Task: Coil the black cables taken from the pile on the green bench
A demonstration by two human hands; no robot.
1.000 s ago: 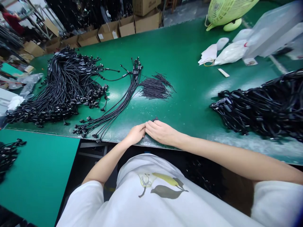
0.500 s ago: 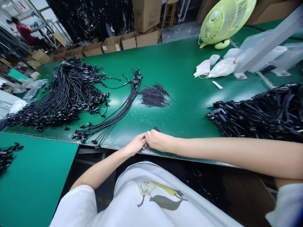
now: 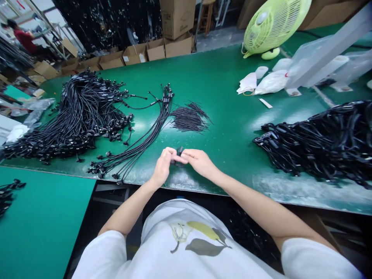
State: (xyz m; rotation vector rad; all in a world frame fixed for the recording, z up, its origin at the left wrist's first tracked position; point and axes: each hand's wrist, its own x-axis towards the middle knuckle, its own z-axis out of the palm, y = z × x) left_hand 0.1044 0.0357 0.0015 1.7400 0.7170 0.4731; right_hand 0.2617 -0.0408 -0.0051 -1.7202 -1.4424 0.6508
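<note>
Close to the table's front edge, my left hand (image 3: 164,163) and my right hand (image 3: 199,161) meet over a small folded black cable (image 3: 179,150). Fingers of both are closed on it and cover most of it. Just beyond lies a pile of thin black ties (image 3: 188,119). To the left, a loose row of black cables (image 3: 151,133) with connectors at their ends stretches across the table. Past that sits a large heap of black cables (image 3: 84,104). On the right rests another heap of bundled black cables (image 3: 322,139).
A green fan (image 3: 276,27) stands at the back right, near white plastic bags (image 3: 271,82) and a slanted grey post (image 3: 328,50). Cardboard boxes (image 3: 135,54) line the table's far side. A person in red (image 3: 24,38) sits far off at the upper left.
Both hands have lifted slightly away from the table edge and come a little apart. The folded black cable now shows between them. My right forearm has swung down and inward.
</note>
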